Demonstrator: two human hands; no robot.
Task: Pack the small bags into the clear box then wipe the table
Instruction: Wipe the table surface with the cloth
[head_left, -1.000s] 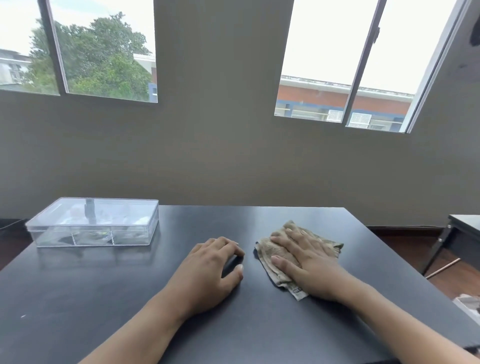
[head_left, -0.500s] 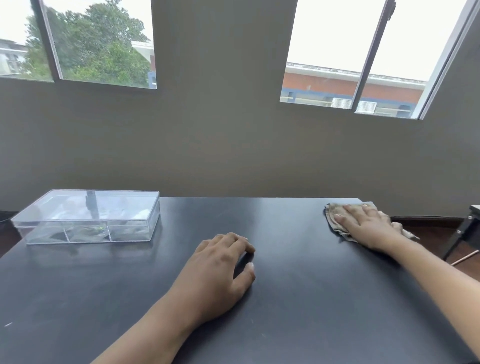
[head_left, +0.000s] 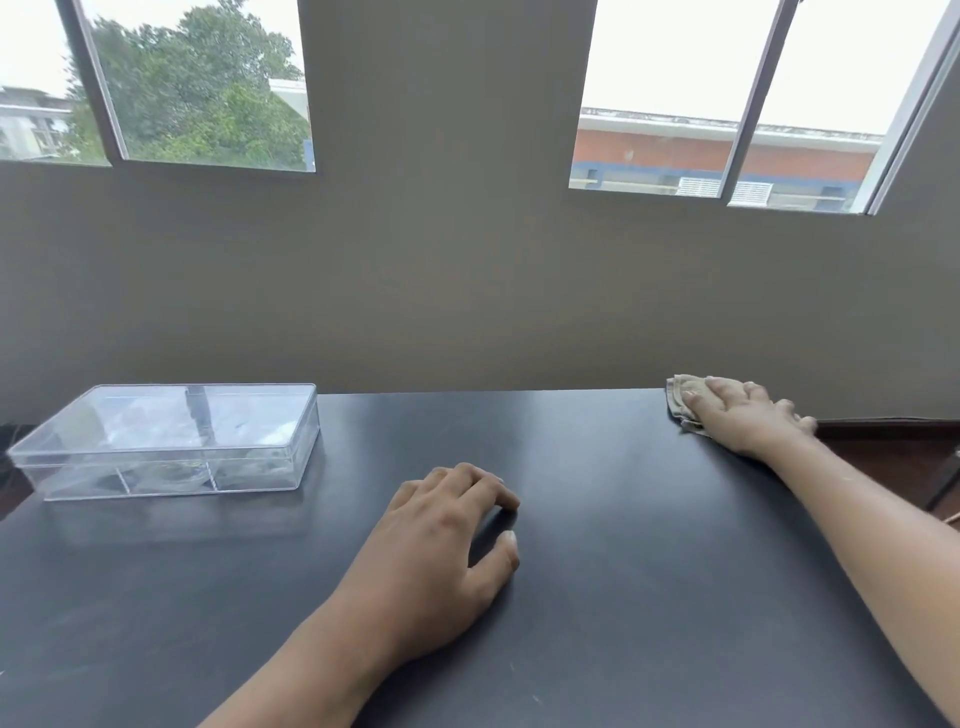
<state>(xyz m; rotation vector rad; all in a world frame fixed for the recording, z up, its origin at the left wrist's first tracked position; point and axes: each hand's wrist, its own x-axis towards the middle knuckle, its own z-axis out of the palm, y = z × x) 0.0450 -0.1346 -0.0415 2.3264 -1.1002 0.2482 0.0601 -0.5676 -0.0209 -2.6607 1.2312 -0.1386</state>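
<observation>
At the far right corner of the dark counter (head_left: 597, 519), well apart from the lidded clear box (head_left: 166, 441) at far left, the right hand (head_left: 748, 415) presses spread fingers flat on the cloth (head_left: 680, 400), unwiped surface lying leftward, while the left hand (head_left: 441, 545) rests loosely curled, holding nothing.

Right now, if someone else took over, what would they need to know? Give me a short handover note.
Left hand: empty, resting palm down mid-table.
Right hand: pressing the cloth flat at the table's far right corner.
Clear box: lid on, far left of the table, with bags faintly visible inside; none lie loose on the table.
Done: packing, it seems.
Left: finish wiping the rest of the table.
</observation>
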